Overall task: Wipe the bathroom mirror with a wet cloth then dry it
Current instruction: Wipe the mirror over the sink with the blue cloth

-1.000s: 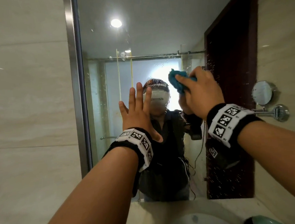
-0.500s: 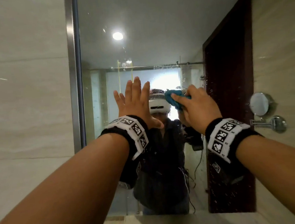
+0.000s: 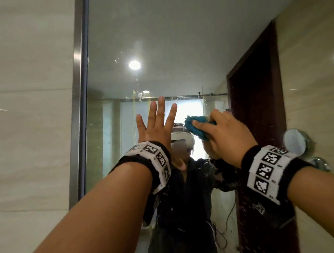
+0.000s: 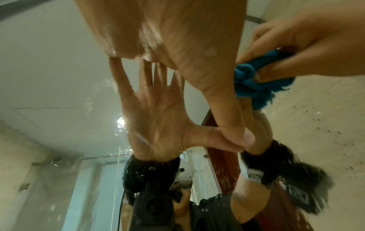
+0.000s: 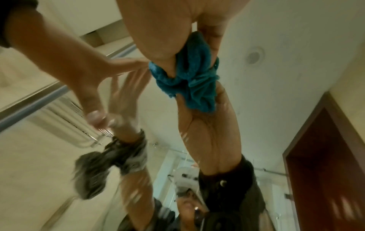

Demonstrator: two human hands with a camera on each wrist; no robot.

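A right hand (image 3: 227, 135) presses a bunched teal cloth (image 3: 195, 127) against the large frameless wall mirror (image 3: 175, 45), mid-glass; the left hand (image 3: 158, 127) braces flat, fingers spread. Droplets remain; drying seemingly not begun.

The right hand (image 3: 225, 135) is covering most of the blue cloth (image 3: 197, 127) in the head view, leaving only a bunched end showing past the fingers. Whether the cloth is wet is not telling from any view. Both forearms are running out of the head view at its bottom edge. The mirror (image 3: 155, 37) is being cut off at the top and bottom edges, so only its left frame edge is showing. In the left wrist view the left hand (image 4: 168, 36) is being cropped by the top edge. The right wrist view is smearing the reflected left wrist band (image 5: 110, 164) into a blur.
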